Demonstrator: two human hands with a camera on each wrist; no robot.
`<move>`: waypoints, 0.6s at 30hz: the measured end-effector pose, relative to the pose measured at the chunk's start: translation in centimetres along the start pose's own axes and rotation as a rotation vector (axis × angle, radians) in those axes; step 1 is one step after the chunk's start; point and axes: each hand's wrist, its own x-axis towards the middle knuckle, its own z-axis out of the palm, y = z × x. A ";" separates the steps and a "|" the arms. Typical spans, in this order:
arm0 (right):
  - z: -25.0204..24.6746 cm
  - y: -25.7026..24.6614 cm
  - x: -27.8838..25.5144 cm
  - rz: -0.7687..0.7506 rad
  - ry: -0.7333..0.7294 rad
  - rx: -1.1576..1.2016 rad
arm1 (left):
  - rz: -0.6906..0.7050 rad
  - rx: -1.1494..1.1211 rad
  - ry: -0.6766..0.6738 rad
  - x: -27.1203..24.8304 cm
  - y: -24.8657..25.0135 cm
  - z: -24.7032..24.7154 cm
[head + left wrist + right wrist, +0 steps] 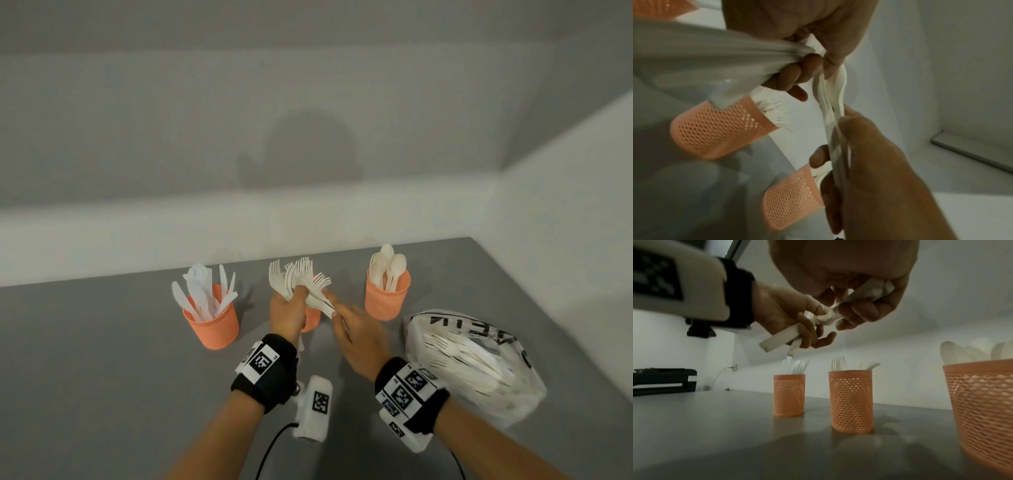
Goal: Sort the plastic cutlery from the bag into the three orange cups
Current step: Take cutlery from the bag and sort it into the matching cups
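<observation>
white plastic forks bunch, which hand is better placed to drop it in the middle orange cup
Left. The left hand grips the white plastic forks bunch directly above the middle orange mesh cup; the right hand only pinches some handles.

Soft, even light falls from above and behind, casting a broad, dim shadow of a head on the wall [308, 150] and short shadows beside the orange cups [214, 325] on the bench [102, 342]. The head view is bright but hazy, with straight edges bowed by the wide lens. Both wrist views are dim and grainy. The right hand [356, 339] is smeared by motion blur; the bag [694, 53] close to the left wrist camera is out of focus.
</observation>
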 end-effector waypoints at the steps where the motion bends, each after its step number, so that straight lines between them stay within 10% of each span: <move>1: 0.2 0.1 -0.2 -0.020 0.007 -0.064 | -0.037 -0.053 -0.035 0.1 0.0 0.1; 7: -0.6 1.1 0.3 -0.059 -0.040 -0.157 | -0.011 -0.014 -0.119 0.0 -0.1 0.6; 13: -3.3 -0.5 4.4 0.274 -0.286 0.567 | 0.217 0.170 -0.061 1.7 0.3 2.7; 18: -5.1 0.9 8.4 0.469 0.035 0.808 | 0.247 -0.031 -0.095 3.1 3.6 3.3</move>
